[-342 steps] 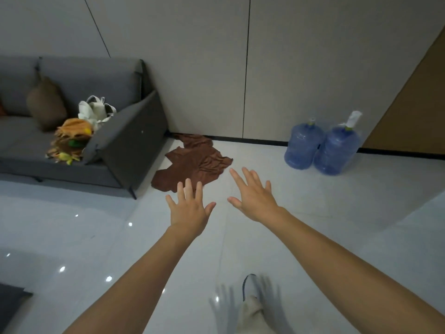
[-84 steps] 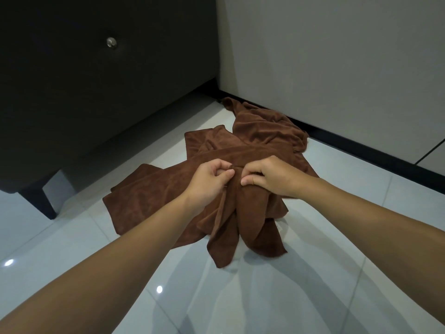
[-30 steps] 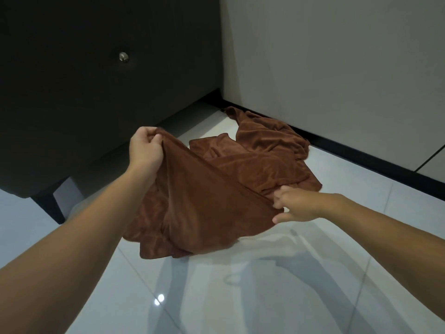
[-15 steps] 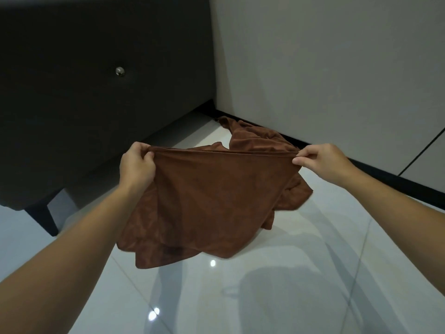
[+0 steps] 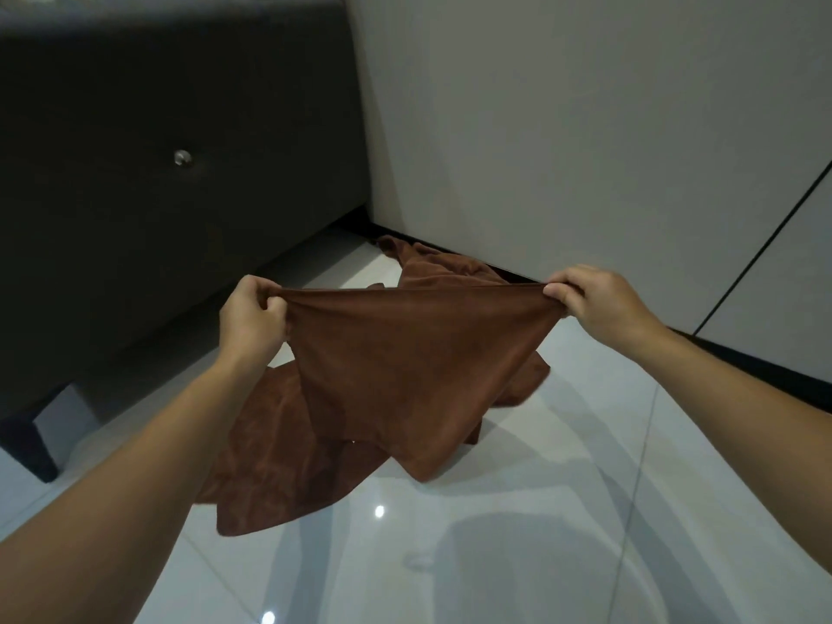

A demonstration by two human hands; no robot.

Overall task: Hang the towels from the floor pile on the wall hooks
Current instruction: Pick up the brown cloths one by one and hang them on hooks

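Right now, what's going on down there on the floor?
A person is holding up a brown towel, stretched taut by its top edge between the left hand and right hand. More brown towels lie on the white floor beside a dark sofa. No hooks are in view.

i see both arms extended forward; left hand point(image 5: 252, 315) and right hand point(image 5: 599, 304) fisted, knuckles up, level, well apart, each pinching cloth
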